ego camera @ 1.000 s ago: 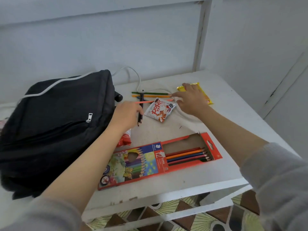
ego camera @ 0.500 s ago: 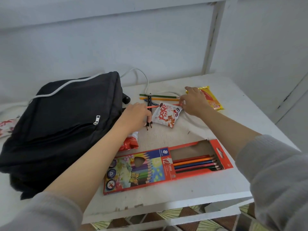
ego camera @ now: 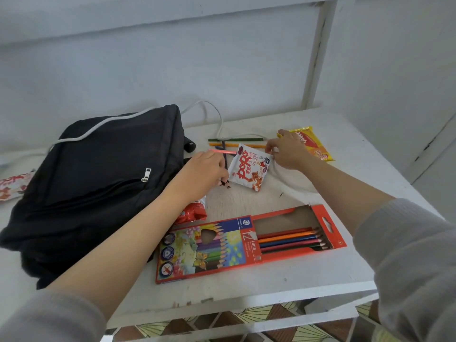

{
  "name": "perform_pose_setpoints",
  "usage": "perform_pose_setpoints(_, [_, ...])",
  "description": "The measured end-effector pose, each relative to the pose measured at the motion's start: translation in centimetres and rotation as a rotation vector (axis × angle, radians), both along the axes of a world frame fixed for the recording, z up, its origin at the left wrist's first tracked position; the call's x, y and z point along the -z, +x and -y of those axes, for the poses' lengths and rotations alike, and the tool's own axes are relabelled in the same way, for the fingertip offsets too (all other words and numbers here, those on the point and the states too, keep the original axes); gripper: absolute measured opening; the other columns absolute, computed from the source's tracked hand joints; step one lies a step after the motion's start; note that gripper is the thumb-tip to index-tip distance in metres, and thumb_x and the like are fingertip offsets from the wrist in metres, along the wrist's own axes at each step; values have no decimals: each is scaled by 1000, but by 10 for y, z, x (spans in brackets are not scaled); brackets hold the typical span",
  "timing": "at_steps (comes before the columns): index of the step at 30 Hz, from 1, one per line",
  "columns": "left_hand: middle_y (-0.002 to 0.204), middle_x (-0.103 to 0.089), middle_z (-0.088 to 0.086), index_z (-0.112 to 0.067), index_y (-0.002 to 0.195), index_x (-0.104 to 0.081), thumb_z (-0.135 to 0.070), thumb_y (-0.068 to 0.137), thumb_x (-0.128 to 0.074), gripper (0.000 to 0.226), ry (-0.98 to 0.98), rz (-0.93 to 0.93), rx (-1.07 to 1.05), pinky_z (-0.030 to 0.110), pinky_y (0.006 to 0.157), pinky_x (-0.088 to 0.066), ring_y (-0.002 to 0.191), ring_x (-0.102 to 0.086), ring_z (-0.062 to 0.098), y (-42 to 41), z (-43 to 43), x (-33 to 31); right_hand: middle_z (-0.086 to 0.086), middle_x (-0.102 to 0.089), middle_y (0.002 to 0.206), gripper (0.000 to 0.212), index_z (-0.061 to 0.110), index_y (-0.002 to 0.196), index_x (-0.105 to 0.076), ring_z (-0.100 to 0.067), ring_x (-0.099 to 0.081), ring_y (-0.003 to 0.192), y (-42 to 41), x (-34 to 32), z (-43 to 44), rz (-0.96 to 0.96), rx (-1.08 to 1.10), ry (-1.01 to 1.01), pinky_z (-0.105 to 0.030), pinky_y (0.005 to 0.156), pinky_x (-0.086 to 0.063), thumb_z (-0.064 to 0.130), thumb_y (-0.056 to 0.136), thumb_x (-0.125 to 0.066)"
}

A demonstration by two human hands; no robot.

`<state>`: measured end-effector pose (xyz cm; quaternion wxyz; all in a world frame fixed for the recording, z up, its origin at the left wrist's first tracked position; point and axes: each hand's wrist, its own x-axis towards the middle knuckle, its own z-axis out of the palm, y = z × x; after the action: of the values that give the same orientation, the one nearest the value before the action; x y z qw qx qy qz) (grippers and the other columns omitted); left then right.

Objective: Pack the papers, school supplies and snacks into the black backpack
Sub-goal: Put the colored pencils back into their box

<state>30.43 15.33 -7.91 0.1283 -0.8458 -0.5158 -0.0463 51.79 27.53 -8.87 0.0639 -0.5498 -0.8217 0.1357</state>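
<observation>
Desk: everything still lies on the white desk (ego camera: 320, 267); we see nothing packed in the last second.
Black backpack: the black backpack (ego camera: 98, 181) lies flat along the desk's left edge, unmoved, and we see no open compartment.
Pencil box: the pencil box (ego camera: 246, 243) sits at the front edge as before, flap open and only partly filled.
Left hand: the left hand (ego camera: 202, 171), just beside the backpack, keeps its fingers clamped on the dark pencils (ego camera: 225, 156). The pink pencil (ego camera: 223, 151) crosses above them.
Right hand: the right hand (ego camera: 291, 151) has drawn back to the white snack packet (ego camera: 249, 169). Its fingers are curled, but we cannot tell whether they pinch anything.
Other snacks: the yellow snack packet (ego camera: 313, 144) is at the back right and the red snack packet (ego camera: 193, 212) under the left forearm, both untouched.
Loose pencils: the loose pencils (ego camera: 234, 139) remain near the back edge, so we judge the gathering unfinished.
</observation>
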Motion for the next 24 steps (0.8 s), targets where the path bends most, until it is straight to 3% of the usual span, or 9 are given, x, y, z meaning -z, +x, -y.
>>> perform_pose_setpoints(2, [89,-62,5,-16,86,-70,-7,76,-73,14,68,102,21,34,72,-43,87,-56,24,0,1,0,-15,-28,150,15,35,94,-52,-33,-16,142,2,3,-1,-80,3,-20,-50,114,-16,22,97,-45])
perform_pose_setpoints(5, [91,-65,5,-11,92,-67,-8,84,-62,10,186,254,48,34,75,-46,86,-58,23,3,7,-8,-16,-35,145,11,26,98,-57,-34,-26,136,2,-2,1,-268,37,-64,-46,109,-25,23,97,-46])
perform_pose_setpoints(8, [93,-66,5,-8,95,-65,-13,91,-48,18,283,427,41,27,81,-42,89,-57,19,9,14,-18,-14,-50,122,8,23,93,-56,-27,-44,114,3,-12,3,-520,39,-66,-37,96,-36,19,95,-50])
perform_pose_setpoints(12, [96,-66,5,-4,101,-63,-10,93,-51,16,336,688,16,23,80,-46,91,-58,12,21,23,-33,-10,-61,97,20,25,81,-53,-19,-51,90,9,-29,8,-778,44,-80,-33,84,-40,11,94,-49])
perform_pose_setpoints(15, [94,-64,-5,-3,103,-61,-5,92,-53,14,373,936,29,14,80,-48,90,-59,-1,38,30,-46,-6,-64,77,23,20,78,-55,-14,-54,69,19,-46,23,-1055,36,-184,-28,73,-44,4,94,-49])
perform_pose_setpoints(20, [84,-68,-15,-16,100,-55,1,92,-53,18,328,1449,60,27,73,-55,87,-66,8,69,49,-62,-1,-63,75,17,11,80,-62,-11,-58,66,48,-53,66,-1554,104,-391,-26,76,-48,3,92,-53])
perform_pose_setpoints(24, [82,-71,-10,-15,96,-56,2,91,-53,18,236,1607,55,24,66,-54,80,-68,10,83,64,-61,5,-68,73,14,13,89,-64,-7,-62,69,79,-40,103,-1793,246,-423,-24,78,-52,9,93,-52])
